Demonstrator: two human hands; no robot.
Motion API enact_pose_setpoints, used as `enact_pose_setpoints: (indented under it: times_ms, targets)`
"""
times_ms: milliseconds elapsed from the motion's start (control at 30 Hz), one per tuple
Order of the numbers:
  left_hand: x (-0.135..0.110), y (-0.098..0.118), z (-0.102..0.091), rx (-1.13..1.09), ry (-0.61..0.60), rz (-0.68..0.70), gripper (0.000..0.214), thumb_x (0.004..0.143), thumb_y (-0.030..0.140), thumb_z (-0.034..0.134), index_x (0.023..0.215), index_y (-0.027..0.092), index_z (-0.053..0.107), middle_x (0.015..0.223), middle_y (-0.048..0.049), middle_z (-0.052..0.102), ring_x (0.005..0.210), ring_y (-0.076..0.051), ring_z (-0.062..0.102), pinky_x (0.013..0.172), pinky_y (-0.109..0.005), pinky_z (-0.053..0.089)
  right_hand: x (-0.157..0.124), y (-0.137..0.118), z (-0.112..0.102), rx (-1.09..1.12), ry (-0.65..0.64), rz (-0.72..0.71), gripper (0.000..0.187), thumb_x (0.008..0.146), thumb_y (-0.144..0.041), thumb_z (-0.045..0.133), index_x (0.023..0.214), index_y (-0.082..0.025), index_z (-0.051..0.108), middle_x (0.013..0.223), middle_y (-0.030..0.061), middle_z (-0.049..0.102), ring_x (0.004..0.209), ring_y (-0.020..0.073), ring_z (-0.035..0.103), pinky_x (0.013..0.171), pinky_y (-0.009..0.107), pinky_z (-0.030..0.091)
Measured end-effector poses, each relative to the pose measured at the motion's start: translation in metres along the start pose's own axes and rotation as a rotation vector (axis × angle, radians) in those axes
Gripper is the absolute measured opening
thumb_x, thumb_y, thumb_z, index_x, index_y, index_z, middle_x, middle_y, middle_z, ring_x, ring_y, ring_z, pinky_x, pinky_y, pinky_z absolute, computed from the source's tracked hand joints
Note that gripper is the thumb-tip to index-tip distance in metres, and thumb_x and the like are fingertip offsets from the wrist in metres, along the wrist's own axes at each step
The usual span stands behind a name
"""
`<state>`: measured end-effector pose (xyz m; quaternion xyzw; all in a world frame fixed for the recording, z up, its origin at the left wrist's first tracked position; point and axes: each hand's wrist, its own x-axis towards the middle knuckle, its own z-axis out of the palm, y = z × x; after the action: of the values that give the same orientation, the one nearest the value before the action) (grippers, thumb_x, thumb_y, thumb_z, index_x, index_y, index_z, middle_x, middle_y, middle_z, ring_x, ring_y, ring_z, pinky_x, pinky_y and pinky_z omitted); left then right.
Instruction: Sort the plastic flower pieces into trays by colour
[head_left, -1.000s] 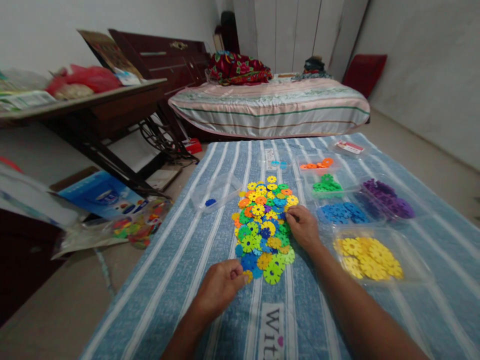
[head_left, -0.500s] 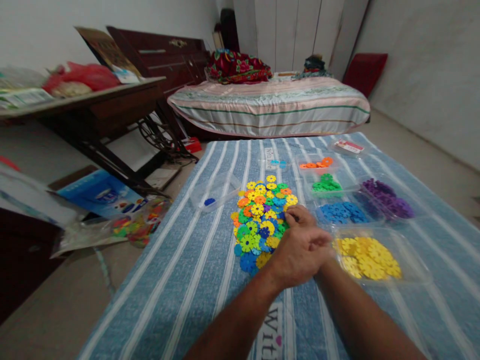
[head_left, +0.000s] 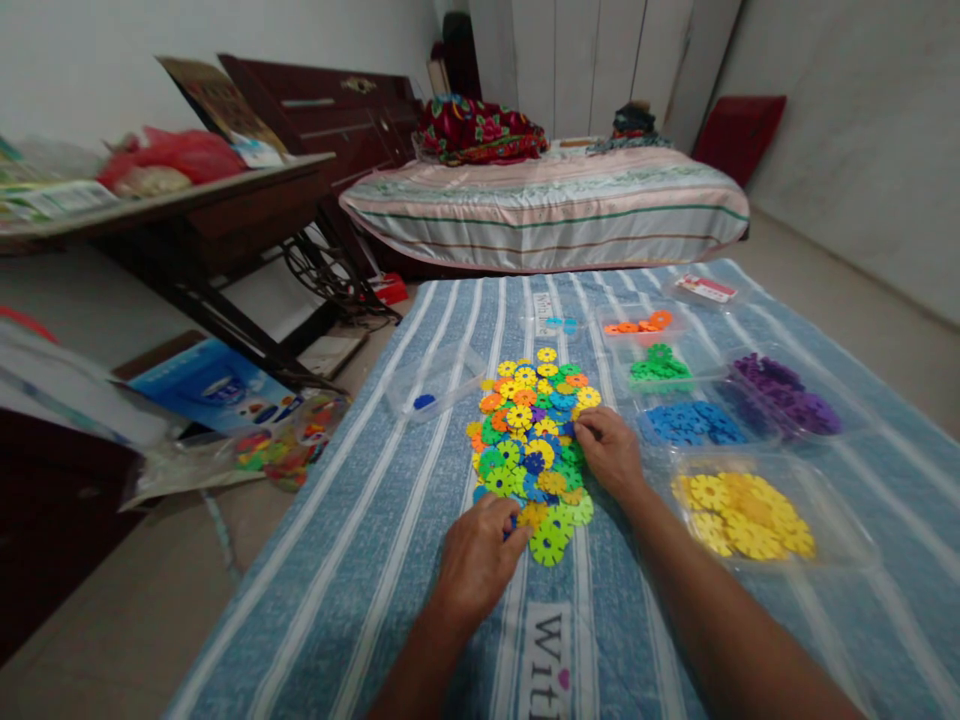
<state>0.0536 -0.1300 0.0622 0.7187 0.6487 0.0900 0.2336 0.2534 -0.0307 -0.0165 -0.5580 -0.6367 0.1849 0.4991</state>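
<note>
A pile of flat, notched plastic snowflake discs in yellow, orange, green, blue and purple lies on the striped cloth. At its near left edge, my left hand is closed, with a bit of a blue disc showing between thumb and fingers. My right hand rests against the pile's right side, fingertips pinched together; what they hold, if anything, is hidden. Light green discs lie at the near end, between the hands.
Right of the pile, clear boxes hold yellow discs, blue discs, purple discs, green discs and orange discs. A clear box with a dark blue piece stands left. Behind is a bed.
My left hand has moved from across my right forearm to the near left edge of the pile. Light green discs at the near end are now uncovered. The right hand stays by the pile.
</note>
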Motion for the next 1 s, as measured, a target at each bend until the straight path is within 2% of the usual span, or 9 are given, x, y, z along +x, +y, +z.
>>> enact_pose_setpoints:
  times_ms: [167, 300, 500, 567, 667, 733, 833, 900, 1000]
  targets:
    - [0.000, 0.004, 0.002, 0.013, -0.025, 0.032, 0.011, 0.081, 0.023, 0.056, 0.086, 0.019, 0.065, 0.086, -0.0026, 0.060, 0.078, -0.015, 0.055, 0.070, -0.026, 0.037, 0.000, -0.002, -0.002, 0.010, 0.010, -0.009, 0.016, 0.081, -0.026, 0.053, 0.072, -0.021, 0.066, 0.085, 0.0050, 0.066, 0.086, 0.0203, 0.060, 0.081, 0.035, 0.047]
    - [0.000, 0.005, 0.002, -0.037, 0.001, 0.011, 0.006, 0.078, 0.020, 0.056, 0.074, 0.018, 0.061, 0.080, -0.0020, 0.058, 0.074, -0.015, 0.054, 0.067, -0.026, 0.037, 0.001, -0.003, -0.002, 0.009, 0.006, -0.014, 0.017, 0.081, -0.027, 0.052, 0.071, -0.021, 0.065, 0.085, 0.0053, 0.066, 0.086, 0.0206, 0.061, 0.081, 0.035, 0.047]
    - [0.004, 0.002, 0.006, -0.402, -0.003, -0.042, 0.017, 0.077, 0.026, 0.054, 0.062, 0.018, 0.054, 0.061, 0.0025, 0.053, 0.058, -0.012, 0.049, 0.056, -0.023, 0.035, 0.001, -0.003, -0.002, -0.001, 0.010, -0.014, 0.016, 0.081, -0.027, 0.053, 0.072, -0.022, 0.065, 0.086, 0.0055, 0.066, 0.087, 0.0210, 0.061, 0.081, 0.035, 0.047]
    - [0.008, 0.012, 0.006, -0.494, -0.016, -0.062, 0.016, 0.075, 0.027, 0.055, 0.061, 0.018, 0.055, 0.058, 0.0035, 0.052, 0.056, -0.011, 0.047, 0.053, -0.022, 0.034, 0.001, -0.003, -0.002, -0.002, 0.010, -0.014, 0.017, 0.081, -0.028, 0.053, 0.072, -0.022, 0.065, 0.087, 0.0057, 0.066, 0.087, 0.0211, 0.061, 0.081, 0.036, 0.047]
    - [0.015, 0.046, 0.004, -0.607, -0.041, -0.023, 0.014, 0.072, 0.026, 0.058, 0.061, 0.017, 0.057, 0.057, 0.0033, 0.053, 0.056, -0.011, 0.048, 0.053, -0.021, 0.035, 0.000, -0.002, -0.002, 0.000, 0.015, -0.017, 0.017, 0.081, -0.028, 0.053, 0.073, -0.022, 0.065, 0.087, 0.0055, 0.067, 0.087, 0.0209, 0.061, 0.082, 0.036, 0.048]
    - [0.018, 0.076, 0.003, -0.714, -0.105, 0.058, 0.013, 0.073, 0.025, 0.057, 0.066, 0.016, 0.062, 0.061, 0.0024, 0.057, 0.057, -0.010, 0.050, 0.055, -0.021, 0.037, 0.000, 0.000, -0.001, 0.004, 0.016, -0.024, 0.017, 0.081, -0.029, 0.053, 0.073, -0.022, 0.066, 0.087, 0.0057, 0.067, 0.087, 0.0211, 0.060, 0.081, 0.036, 0.048]
    - [0.017, 0.110, 0.003, -0.825, -0.221, 0.229, 0.020, 0.073, 0.023, 0.059, 0.088, 0.015, 0.069, 0.074, 0.0002, 0.065, 0.064, -0.011, 0.054, 0.060, -0.021, 0.042, 0.000, 0.004, 0.000, 0.005, 0.006, -0.029, 0.017, 0.081, -0.030, 0.053, 0.074, -0.021, 0.066, 0.088, 0.0064, 0.067, 0.087, 0.0216, 0.060, 0.080, 0.036, 0.048]
    - [0.015, 0.116, 0.003, -0.793, -0.228, 0.282, 0.021, 0.074, 0.021, 0.059, 0.090, 0.015, 0.070, 0.077, -0.0006, 0.066, 0.064, -0.011, 0.054, 0.060, -0.021, 0.042, 0.000, 0.006, 0.000, 0.002, -0.002, -0.028, 0.018, 0.081, -0.030, 0.053, 0.075, -0.021, 0.066, 0.088, 0.0066, 0.066, 0.086, 0.0217, 0.060, 0.079, 0.036, 0.048]
    - [0.013, 0.097, 0.006, -0.657, -0.157, 0.227, 0.013, 0.077, 0.021, 0.056, 0.077, 0.016, 0.068, 0.069, 0.0005, 0.062, 0.061, -0.010, 0.051, 0.058, -0.021, 0.040, -0.001, 0.004, -0.001, 0.000, -0.005, -0.022, 0.017, 0.081, -0.029, 0.053, 0.075, -0.021, 0.066, 0.088, 0.0063, 0.066, 0.087, 0.0213, 0.060, 0.081, 0.036, 0.048]
